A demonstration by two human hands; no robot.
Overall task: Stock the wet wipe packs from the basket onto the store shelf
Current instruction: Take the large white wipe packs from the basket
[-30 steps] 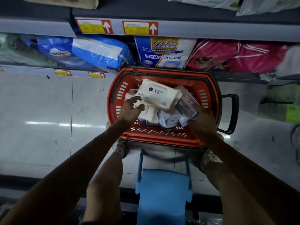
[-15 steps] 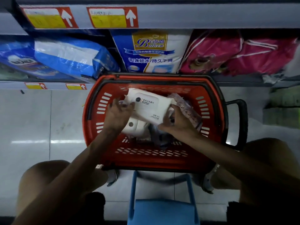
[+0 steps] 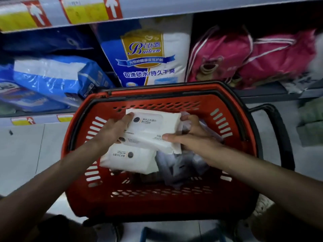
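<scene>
Fingers of left hand (image 3: 115, 130) and right hand (image 3: 190, 135) are curled round a flat white plastic wet wipe pack (image 3: 153, 126) over the red plastic basket's (image 3: 227, 109) middle, where its slick wrapping could be let slip.

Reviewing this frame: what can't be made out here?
Head view only.
Packs under the top wet wipe pack: count hidden by it, the left hand and the right hand.
Price tags: print blurred.
Items at the right end of the shelf: blurred, cut by the frame edge.
</scene>
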